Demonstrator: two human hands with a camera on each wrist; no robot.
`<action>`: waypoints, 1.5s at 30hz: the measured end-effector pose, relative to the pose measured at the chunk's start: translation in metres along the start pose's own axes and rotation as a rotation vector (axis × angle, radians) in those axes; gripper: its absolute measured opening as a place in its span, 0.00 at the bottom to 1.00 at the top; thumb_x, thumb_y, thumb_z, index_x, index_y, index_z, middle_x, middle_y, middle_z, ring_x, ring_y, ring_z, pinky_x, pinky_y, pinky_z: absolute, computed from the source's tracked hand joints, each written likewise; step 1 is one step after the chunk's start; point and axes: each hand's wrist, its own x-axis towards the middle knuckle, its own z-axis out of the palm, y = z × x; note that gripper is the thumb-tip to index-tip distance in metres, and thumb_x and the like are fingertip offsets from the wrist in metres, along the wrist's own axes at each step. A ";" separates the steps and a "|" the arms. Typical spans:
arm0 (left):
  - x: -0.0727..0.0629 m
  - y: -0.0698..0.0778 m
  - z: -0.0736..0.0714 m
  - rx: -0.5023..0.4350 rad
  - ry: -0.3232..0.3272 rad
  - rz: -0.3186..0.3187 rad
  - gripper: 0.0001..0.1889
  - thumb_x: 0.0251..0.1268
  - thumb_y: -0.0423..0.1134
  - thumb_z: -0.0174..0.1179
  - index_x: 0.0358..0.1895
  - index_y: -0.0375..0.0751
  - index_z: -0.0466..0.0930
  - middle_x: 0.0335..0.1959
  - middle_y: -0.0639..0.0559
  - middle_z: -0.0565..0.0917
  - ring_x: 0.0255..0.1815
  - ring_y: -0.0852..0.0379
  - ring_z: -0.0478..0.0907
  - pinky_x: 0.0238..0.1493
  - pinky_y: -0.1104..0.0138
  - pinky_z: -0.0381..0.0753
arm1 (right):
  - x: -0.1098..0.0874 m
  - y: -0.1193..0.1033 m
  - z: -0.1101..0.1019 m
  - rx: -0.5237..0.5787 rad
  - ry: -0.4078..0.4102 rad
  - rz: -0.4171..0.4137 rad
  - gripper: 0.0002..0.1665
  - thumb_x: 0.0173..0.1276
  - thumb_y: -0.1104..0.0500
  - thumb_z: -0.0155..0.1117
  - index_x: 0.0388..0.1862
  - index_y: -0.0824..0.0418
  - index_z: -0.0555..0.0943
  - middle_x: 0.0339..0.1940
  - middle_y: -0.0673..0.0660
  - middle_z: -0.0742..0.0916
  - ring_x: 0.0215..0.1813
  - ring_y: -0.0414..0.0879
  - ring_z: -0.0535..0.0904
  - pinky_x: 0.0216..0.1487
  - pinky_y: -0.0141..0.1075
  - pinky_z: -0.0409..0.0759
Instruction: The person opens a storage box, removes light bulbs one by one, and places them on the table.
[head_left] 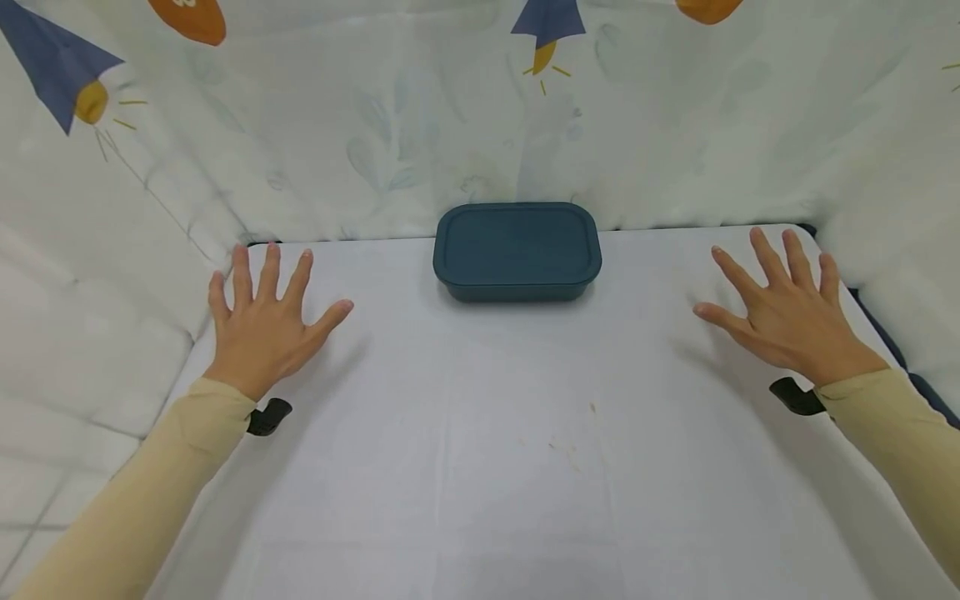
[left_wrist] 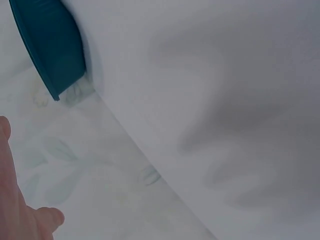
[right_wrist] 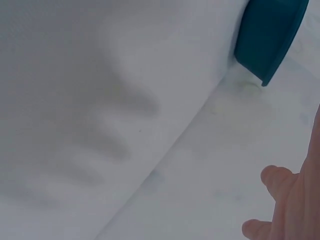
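Observation:
A dark teal rectangular box with rounded corners and a lid (head_left: 517, 246) stands at the middle of the table's far edge. To its left, my left hand (head_left: 264, 337) is held over the table with fingers spread and nothing in it. My right hand (head_left: 797, 315) hovers at the right side, palm down, its fingers also spread and holding nothing. Both hands are apart from the box and cast shadows on the cloth. Part of the box (left_wrist: 52, 45) shows in the left wrist view, and its other end (right_wrist: 270, 37) in the right wrist view.
A white cloth (head_left: 480, 400) covers the table, with a few small yellowish marks near its middle. Behind the far edge hangs a pale curtain (head_left: 420, 117) printed with leaves and rockets. White padded walls (head_left: 67, 333) stand along the sides. A black band (head_left: 268, 417) shows at the left wrist.

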 end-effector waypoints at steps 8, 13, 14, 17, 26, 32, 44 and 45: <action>0.015 0.012 -0.006 0.006 0.001 0.007 0.51 0.67 0.81 0.33 0.85 0.55 0.43 0.87 0.35 0.37 0.86 0.32 0.18 0.77 0.29 0.24 | 0.012 -0.008 -0.009 -0.008 -0.013 -0.010 0.51 0.75 0.24 0.40 0.87 0.42 0.41 0.87 0.67 0.36 0.85 0.72 0.21 0.75 0.77 0.23; 0.025 0.020 -0.008 -0.005 -0.004 0.018 0.52 0.66 0.82 0.32 0.86 0.55 0.40 0.87 0.36 0.34 0.85 0.33 0.15 0.77 0.29 0.23 | 0.022 -0.019 -0.010 0.012 -0.014 -0.006 0.52 0.74 0.22 0.38 0.87 0.42 0.41 0.87 0.66 0.35 0.85 0.70 0.20 0.75 0.77 0.24; 0.026 0.022 -0.008 -0.008 -0.006 0.020 0.52 0.66 0.82 0.31 0.86 0.55 0.39 0.87 0.36 0.34 0.85 0.34 0.15 0.77 0.29 0.23 | 0.024 -0.022 -0.010 0.015 -0.013 -0.005 0.52 0.73 0.21 0.37 0.87 0.42 0.41 0.87 0.65 0.35 0.85 0.70 0.20 0.75 0.77 0.25; 0.031 0.029 -0.006 -0.016 -0.016 0.024 0.52 0.65 0.83 0.31 0.86 0.56 0.37 0.87 0.38 0.33 0.85 0.35 0.14 0.77 0.29 0.23 | 0.029 -0.029 -0.011 0.031 -0.016 -0.006 0.52 0.73 0.21 0.36 0.87 0.42 0.41 0.87 0.64 0.34 0.86 0.69 0.20 0.76 0.76 0.25; 0.049 0.049 0.002 -0.039 -0.013 0.028 0.54 0.63 0.84 0.29 0.86 0.56 0.35 0.87 0.39 0.32 0.86 0.37 0.14 0.78 0.31 0.24 | 0.049 -0.043 -0.010 0.102 -0.027 0.002 0.53 0.72 0.19 0.32 0.87 0.42 0.40 0.87 0.62 0.33 0.86 0.68 0.20 0.75 0.77 0.25; 0.062 0.063 0.014 -0.063 -0.039 0.026 0.55 0.62 0.85 0.27 0.86 0.56 0.34 0.87 0.40 0.32 0.86 0.37 0.15 0.79 0.32 0.25 | 0.066 -0.054 -0.004 0.162 -0.049 0.013 0.53 0.71 0.17 0.29 0.87 0.39 0.40 0.87 0.62 0.34 0.86 0.68 0.20 0.75 0.77 0.25; 0.084 0.091 0.034 -0.098 -0.062 0.033 0.57 0.64 0.84 0.28 0.86 0.49 0.37 0.87 0.35 0.41 0.88 0.35 0.23 0.80 0.34 0.31 | 0.095 -0.070 0.009 0.184 -0.108 0.030 0.57 0.67 0.14 0.25 0.87 0.40 0.39 0.88 0.61 0.35 0.87 0.69 0.24 0.76 0.76 0.25; 0.086 0.094 0.035 -0.101 -0.062 0.035 0.56 0.64 0.84 0.29 0.86 0.48 0.37 0.87 0.35 0.42 0.88 0.35 0.24 0.80 0.34 0.31 | 0.097 -0.071 0.010 0.184 -0.112 0.031 0.58 0.67 0.14 0.25 0.87 0.41 0.39 0.88 0.61 0.35 0.87 0.70 0.26 0.76 0.76 0.25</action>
